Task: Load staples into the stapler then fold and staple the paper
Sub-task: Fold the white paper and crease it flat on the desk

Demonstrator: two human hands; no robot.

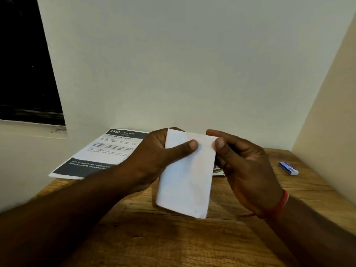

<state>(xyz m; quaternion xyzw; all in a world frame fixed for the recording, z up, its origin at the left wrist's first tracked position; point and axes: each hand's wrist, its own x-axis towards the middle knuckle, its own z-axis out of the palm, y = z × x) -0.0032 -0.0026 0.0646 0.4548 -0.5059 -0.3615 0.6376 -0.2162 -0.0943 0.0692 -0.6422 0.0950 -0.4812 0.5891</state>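
Dim, even indoor light, faintly greenish on the wall (pixel 192 64); the window (pixel 23 54) is black. The folded paper (pixel 188 174) is the brightest area, without glare. Soft shadows darken the wooden surface (pixel 173 243) toward the bottom. The printed sheet (pixel 100 151) looks slightly blurred. Straight lines lean at the frame's edges.

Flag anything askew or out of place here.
The printed black-and-white sheet lies skewed, its near corner overhanging the brown wooden table's left edge; it could slide off. The folded white paper pinched between left hand and right hand looks undamaged. Nothing spilled.
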